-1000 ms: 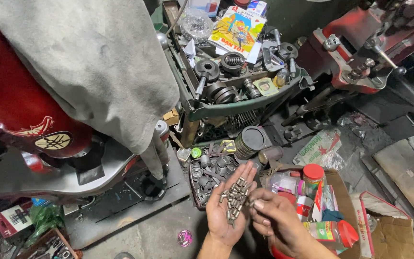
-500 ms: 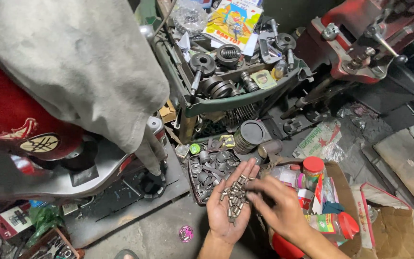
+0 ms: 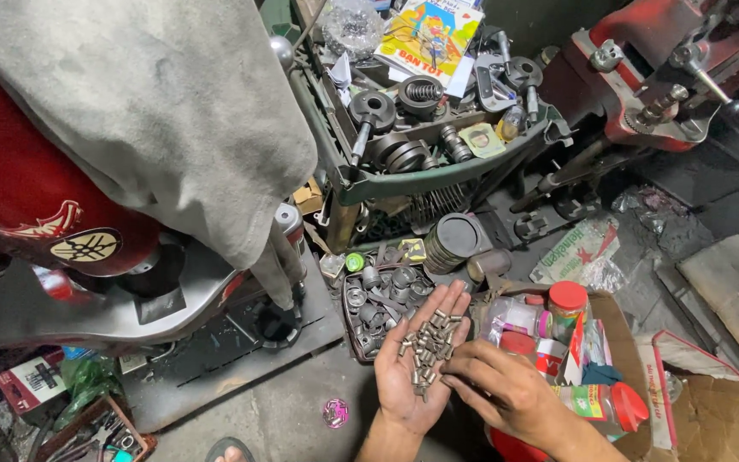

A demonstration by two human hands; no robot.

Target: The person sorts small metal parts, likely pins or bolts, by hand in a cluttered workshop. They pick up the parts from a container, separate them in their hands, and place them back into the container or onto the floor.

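My left hand (image 3: 410,376) is held palm up near the bottom middle of the head view, cupping a pile of small grey metal pins (image 3: 426,344). My right hand (image 3: 503,392) lies just to its right, fingertips reaching into the pile at the palm's edge. Directly beyond my left fingers sits a dark tray of metal rings and bearings (image 3: 380,299).
A cardboard box (image 3: 626,342) with red-capped jars and packets stands to the right. A green crate (image 3: 438,175) of engine parts is at the top middle. A red motorcycle under a grey cloth (image 3: 156,111) fills the left. A red machine (image 3: 643,68) stands at the top right.
Both hands stay together over the pins; my right fingers have shifted slightly in the pile. The view has tilted down a little.
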